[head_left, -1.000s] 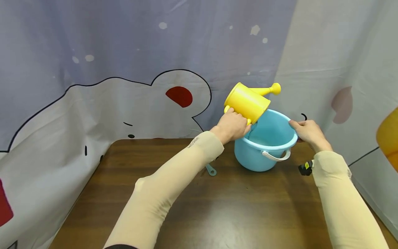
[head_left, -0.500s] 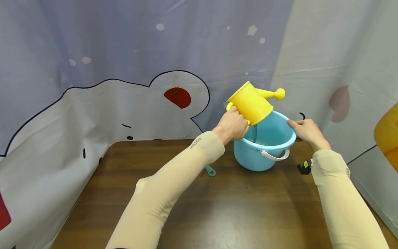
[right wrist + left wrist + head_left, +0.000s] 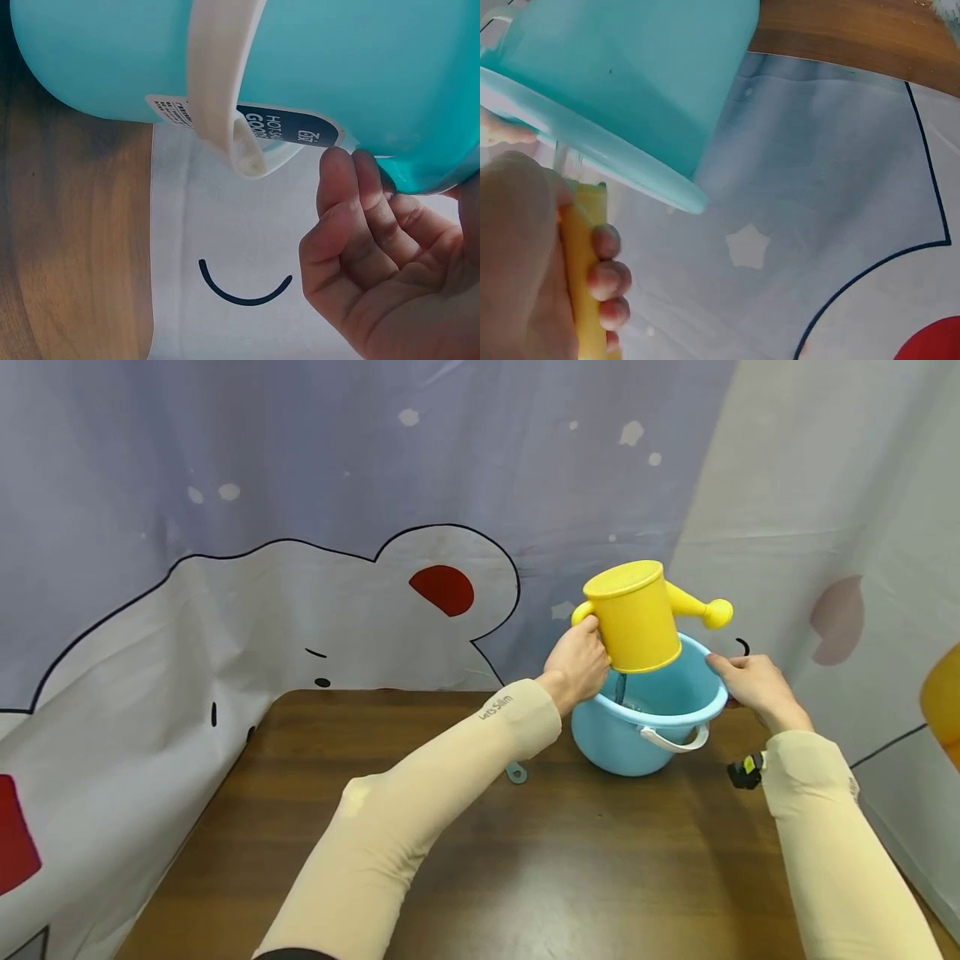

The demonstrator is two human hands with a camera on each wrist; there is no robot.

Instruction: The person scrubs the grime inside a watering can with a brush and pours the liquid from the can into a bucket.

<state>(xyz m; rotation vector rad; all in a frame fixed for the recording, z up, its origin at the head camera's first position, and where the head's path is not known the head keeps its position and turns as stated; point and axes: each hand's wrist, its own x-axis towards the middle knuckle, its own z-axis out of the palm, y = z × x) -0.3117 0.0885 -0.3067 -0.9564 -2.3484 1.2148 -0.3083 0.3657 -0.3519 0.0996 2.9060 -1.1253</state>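
Observation:
My left hand (image 3: pixel 581 664) grips the side handle of a yellow watering can (image 3: pixel 637 622). In the left wrist view, fingers (image 3: pixel 609 280) curl round the yellow handle (image 3: pixel 585 292). The can is upside down over a light blue bucket (image 3: pixel 626 747), base up, spout slanting down to the right. A stream of water (image 3: pixel 621 687) falls from it into the bucket. My right hand (image 3: pixel 761 689) holds the bucket's right rim, thumb on top; in the right wrist view, its fingers (image 3: pixel 352 217) lie under the rim outside. The white bail handle (image 3: pixel 678 743) hangs down.
The bucket stands at the back right of a brown wooden table (image 3: pixel 525 868). A blue-green handle end with a hole (image 3: pixel 516 772) shows beside the bucket, mostly hidden by my left forearm. A printed curtain (image 3: pixel 360 627) hangs behind.
My left hand has turned the watering can further over and moved it slightly right. The water stream has come into clear view. The right hand keeps its hold on the bucket rim.

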